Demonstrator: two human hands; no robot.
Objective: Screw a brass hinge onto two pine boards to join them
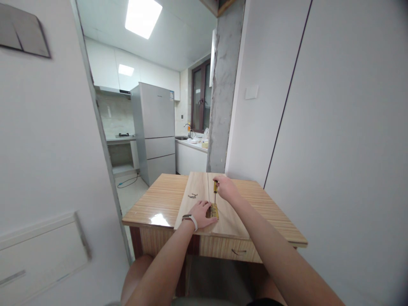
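My right hand (225, 189) is closed around the yellow-and-black handle of a screwdriver (216, 188). The screwdriver stands nearly upright, its shaft pointing down at the upper edge of a brass-coloured hinge (214, 210). The hinge lies flat on pale wooden boards (196, 185), close to the dark seam between them. With a pale band on its wrist, my left hand (201, 213) holds the hinge down, thumb at its near edge and fingers at its left side. Several small screws (192, 196) lie loose on the left board. The screwdriver's tip is too small to make out clearly.
Under the boards is a striped wooden table (168, 187) with a drawer handle (239, 252) at its front. A white wall (318, 148) rises close on the right. Beyond a doorway stand a grey fridge (159, 119) and a counter with a sink (182, 138).
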